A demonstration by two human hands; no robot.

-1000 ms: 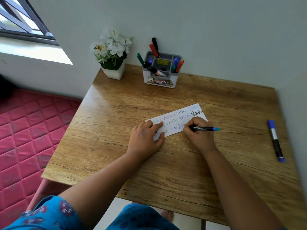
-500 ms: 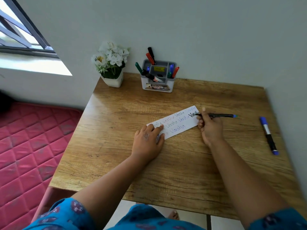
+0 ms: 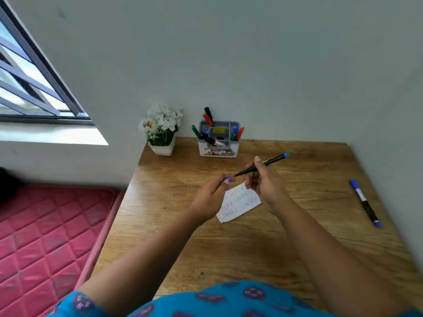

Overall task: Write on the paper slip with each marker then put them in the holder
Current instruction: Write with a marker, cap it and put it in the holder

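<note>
The right hand point(image 3: 263, 184) is raised above the desk point(image 3: 297, 225), its grip closed round a thin black marker point(image 3: 263, 163) that slants up to the right, blue-green end high and dark tip pointing down-left. The left hand point(image 3: 212, 195) is just beside that tip, its grip pinching a small blue cap point(image 3: 228, 179) between the fingertips. Cap and tip are near each other but apart. Under both hands the paper slip point(image 3: 240, 204) lies flat on the desk, covered in handwritten lines, partly hidden by the hands. A second marker with blue ends point(image 3: 365, 203) lies well apart by the desk's right edge. The holder point(image 3: 218, 152) stands at the back against the wall, several red, green, blue and black markers sticking out of its compartments. Left of it is a white pot of white flowers point(image 3: 161, 130). A red quilted mattress point(image 3: 45, 225) lies below the desk on the left
</note>
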